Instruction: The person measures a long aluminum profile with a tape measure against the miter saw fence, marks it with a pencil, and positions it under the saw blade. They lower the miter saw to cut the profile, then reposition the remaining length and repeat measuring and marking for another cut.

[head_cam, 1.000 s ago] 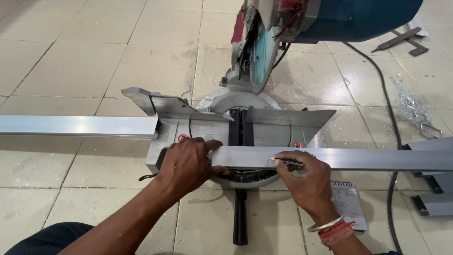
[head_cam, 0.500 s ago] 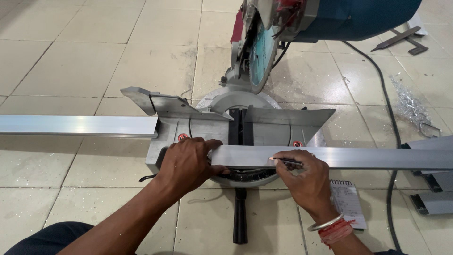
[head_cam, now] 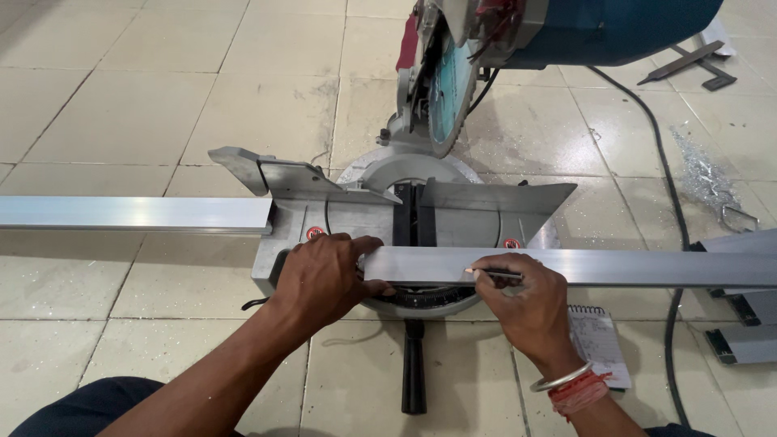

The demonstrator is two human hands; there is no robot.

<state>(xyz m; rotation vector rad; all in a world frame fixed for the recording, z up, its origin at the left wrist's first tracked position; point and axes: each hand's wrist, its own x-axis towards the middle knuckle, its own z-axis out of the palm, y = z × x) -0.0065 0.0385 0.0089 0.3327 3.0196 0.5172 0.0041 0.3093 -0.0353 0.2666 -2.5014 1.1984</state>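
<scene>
My left hand (head_cam: 324,275) grips the left end of a long aluminium bar (head_cam: 615,267) that lies across the front of a mitre saw's table (head_cam: 356,222). My right hand (head_cam: 522,303) holds a pencil (head_cam: 495,274) with its tip on the bar's top face, just right of the saw's slot. The saw's head with its blue motor housing (head_cam: 599,28) and round blade (head_cam: 449,93) is raised at the back.
A second aluminium bar (head_cam: 133,214) lies on the tiled floor at the left, ending at the saw's fence. A small spiral notepad (head_cam: 599,344) lies by my right wrist. A black cable (head_cam: 672,202) runs down the right side, near metal shavings (head_cam: 704,174) and more profiles (head_cam: 740,324).
</scene>
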